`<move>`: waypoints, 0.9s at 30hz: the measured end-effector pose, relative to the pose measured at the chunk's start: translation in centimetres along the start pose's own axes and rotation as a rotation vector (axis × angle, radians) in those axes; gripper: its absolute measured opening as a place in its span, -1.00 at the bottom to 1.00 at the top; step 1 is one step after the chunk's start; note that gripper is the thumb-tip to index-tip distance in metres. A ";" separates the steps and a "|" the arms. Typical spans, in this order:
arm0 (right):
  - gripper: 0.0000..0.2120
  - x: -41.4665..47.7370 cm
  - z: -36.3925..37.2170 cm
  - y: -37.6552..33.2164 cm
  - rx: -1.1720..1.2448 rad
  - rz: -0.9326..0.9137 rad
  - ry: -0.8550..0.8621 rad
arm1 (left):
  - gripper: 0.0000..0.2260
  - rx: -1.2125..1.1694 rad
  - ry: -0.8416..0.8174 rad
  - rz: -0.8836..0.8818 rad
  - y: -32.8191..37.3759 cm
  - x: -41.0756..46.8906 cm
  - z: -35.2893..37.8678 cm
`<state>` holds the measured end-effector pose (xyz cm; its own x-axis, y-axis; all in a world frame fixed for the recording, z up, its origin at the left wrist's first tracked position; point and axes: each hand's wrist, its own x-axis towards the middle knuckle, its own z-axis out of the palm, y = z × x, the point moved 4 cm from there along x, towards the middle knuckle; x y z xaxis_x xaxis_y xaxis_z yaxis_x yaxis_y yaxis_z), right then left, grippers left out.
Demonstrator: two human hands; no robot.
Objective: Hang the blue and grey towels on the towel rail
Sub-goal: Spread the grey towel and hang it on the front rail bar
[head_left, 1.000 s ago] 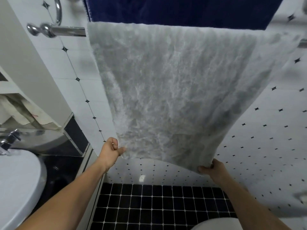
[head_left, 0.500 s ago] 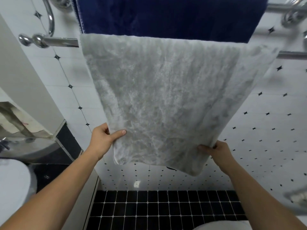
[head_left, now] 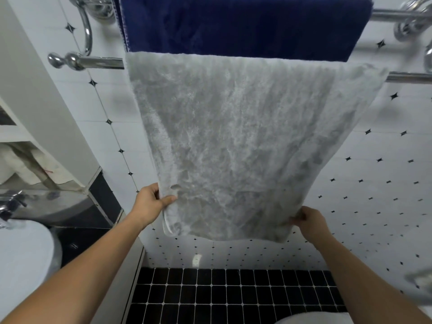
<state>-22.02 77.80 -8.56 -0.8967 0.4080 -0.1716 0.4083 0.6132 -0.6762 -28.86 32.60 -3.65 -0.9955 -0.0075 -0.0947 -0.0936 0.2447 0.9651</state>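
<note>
Head view looks along the wall. The dark blue, ribbed plush towel [head_left: 233,24] is draped over the upper bar of the polished chrome towel rail [head_left: 93,62]. The pale grey, shaggy long-pile towel [head_left: 233,141] is folded over the lower bar just in front, its top edge overlapping the blue hem.

Both hands hold the grey towel's lower end. The left hand [head_left: 149,203] pinches the left edge, thumb pressed into the pile, and the right hand [head_left: 308,222] curls its fingers round the bottom right corner. Set apart like this, the hands draw the cloth out from the wall and hold it flat, most likely to even the drape and square it on the bar.

The fabric is soft and limp, sagging between the two grips. The rail is smooth round tube, so an uneven pull could slide the towel off. Behind lies glossy white wall tile with small black diamond insets [head_left: 395,95].
</note>
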 end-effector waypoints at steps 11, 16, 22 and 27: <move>-0.85 -3.6 -7.3 -7.6 0.230 -0.261 0.390 | -0.53 0.041 0.185 0.160 7.8 -2.2 -3.4; -0.68 -7.3 -14.7 -17.6 0.453 -0.497 0.724 | -0.68 -0.100 0.273 0.475 19.2 -4.9 -4.9; -0.63 -5.8 -20.2 -22.9 0.944 -0.324 0.406 | -0.92 -0.343 0.330 0.403 25.3 -4.3 -4.7; -0.75 -5.8 -21.4 -21.6 0.949 -0.352 0.337 | -0.90 -0.366 0.330 0.370 25.0 -3.8 -5.8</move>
<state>-21.96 76.70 22.38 -0.7854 0.5658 0.2511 -0.2952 0.0142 -0.9553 -27.53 33.17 22.27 -0.9098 -0.3001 0.2867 0.3180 -0.0601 0.9462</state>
